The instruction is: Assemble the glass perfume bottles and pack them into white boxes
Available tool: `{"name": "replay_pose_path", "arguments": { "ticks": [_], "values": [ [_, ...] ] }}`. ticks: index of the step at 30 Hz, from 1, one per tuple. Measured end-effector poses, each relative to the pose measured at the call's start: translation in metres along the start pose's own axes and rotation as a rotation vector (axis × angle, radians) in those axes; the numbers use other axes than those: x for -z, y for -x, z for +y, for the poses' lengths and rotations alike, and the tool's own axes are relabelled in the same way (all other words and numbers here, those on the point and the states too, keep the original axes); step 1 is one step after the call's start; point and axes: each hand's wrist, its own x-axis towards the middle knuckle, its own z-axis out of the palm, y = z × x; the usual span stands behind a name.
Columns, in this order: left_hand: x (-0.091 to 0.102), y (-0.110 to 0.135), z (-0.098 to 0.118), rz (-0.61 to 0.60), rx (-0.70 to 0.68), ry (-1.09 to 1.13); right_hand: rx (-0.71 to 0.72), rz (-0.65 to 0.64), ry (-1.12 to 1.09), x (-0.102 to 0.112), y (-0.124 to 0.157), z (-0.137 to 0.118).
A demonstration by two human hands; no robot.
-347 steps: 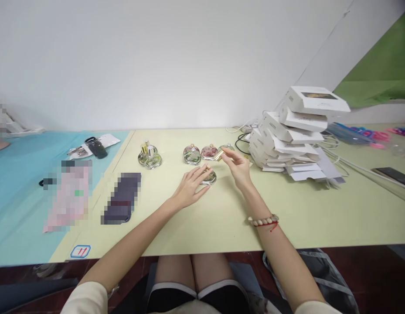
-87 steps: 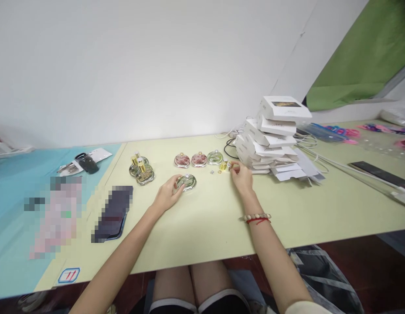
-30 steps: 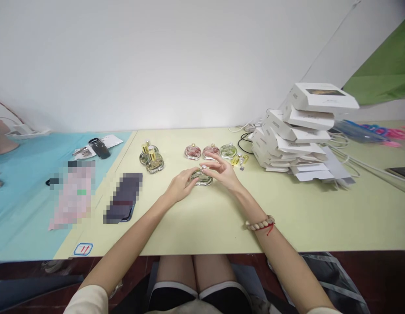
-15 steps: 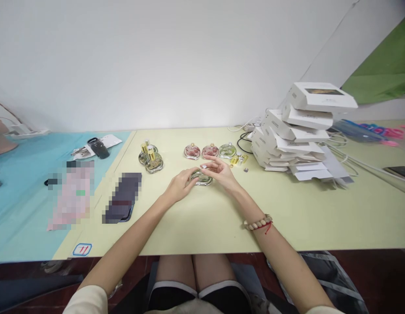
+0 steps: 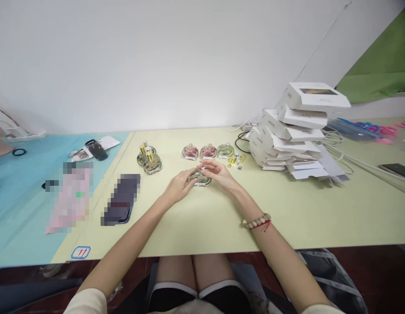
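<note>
A round glass perfume bottle (image 5: 200, 179) lies on the pale green table (image 5: 222, 213) in front of me. My left hand (image 5: 178, 186) grips its left side. My right hand (image 5: 218, 172) is over the bottle's top, fingers pinched at its small silver neck. Behind stand three similar bottles, two pink (image 5: 190, 152) (image 5: 208, 151) and one green (image 5: 225, 150). Small gold caps and silver parts (image 5: 236, 160) lie to their right. Two bottles with gold caps (image 5: 149, 160) stand to the left.
A leaning stack of white boxes (image 5: 294, 131) with cables behind it stands at the right. A dark phone (image 5: 121, 199) lies left of my arm. On the blue cloth (image 5: 22, 183) are a black jar (image 5: 96, 148) and small tools. A black slab (image 5: 396, 170) lies far right.
My right hand came back from the small parts near the boxes to the bottle's neck and has lowered onto it. My left hand keeps its grip on the bottle.
</note>
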Motion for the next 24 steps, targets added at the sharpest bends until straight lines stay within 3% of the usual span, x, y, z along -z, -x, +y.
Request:
{"name": "replay_pose_path", "arguments": {
  "ticks": [5,7,9,12,14,18,24],
  "values": [
    [0.001,0.0,0.003,0.006,0.022,-0.004,0.029,-0.04,0.039,0.001,0.0,-0.004],
    [0.002,0.0,0.005,0.002,0.034,-0.005,0.084,0.009,0.121,0.006,-0.001,-0.008],
    [0.002,0.0,0.006,-0.002,0.04,-0.002,0.16,0.226,0.322,0.017,-0.001,-0.009],
    [0.003,0.0,0.006,-0.005,0.042,0.003,0.203,0.662,0.793,0.044,0.0,-0.002],
    [0.002,0.0,0.006,0.0,0.051,-0.001,0.139,0.797,1.032,0.063,0.003,0.007],
    [0.002,0.001,0.006,0.002,0.065,-0.016,-0.014,0.815,1.203,0.088,0.009,0.022],
    [0.003,0.001,0.007,0.006,0.064,-0.033,-0.036,0.8,1.293,0.094,0.009,0.027]
  ]
}}
